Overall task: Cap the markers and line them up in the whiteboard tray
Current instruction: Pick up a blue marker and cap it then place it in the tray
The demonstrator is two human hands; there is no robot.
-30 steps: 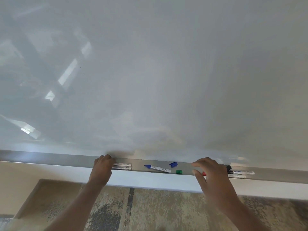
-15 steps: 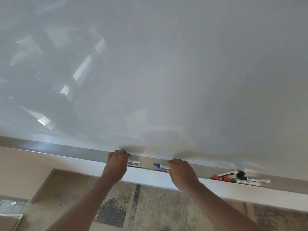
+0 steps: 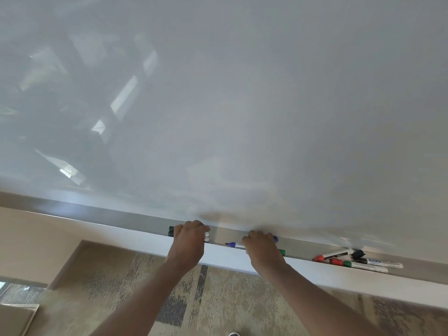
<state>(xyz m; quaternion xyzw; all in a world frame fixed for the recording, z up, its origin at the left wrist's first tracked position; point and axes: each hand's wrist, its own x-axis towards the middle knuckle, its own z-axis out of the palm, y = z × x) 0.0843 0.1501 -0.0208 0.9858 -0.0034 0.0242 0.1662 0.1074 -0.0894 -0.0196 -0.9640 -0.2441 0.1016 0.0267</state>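
From the head view, the left hand (image 3: 189,241) lay curled over 2 black-capped markers (image 3: 171,231) in the whiteboard tray (image 3: 135,218); whether it clasped them could not be told. The right hand (image 3: 260,248) covered the barrel of the uncapped blue marker (image 3: 234,244), its hold likewise unclear. A blue cap (image 3: 275,238) and green cap (image 3: 282,251) peeked beside it. Farther right lay red and green markers (image 3: 349,263) and a black cap (image 3: 357,253).

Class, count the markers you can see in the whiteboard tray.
6, possibly more hidden. Two black-ended markers lie under the left hand, one blue marker under the right hand, and three markers are clustered far right.
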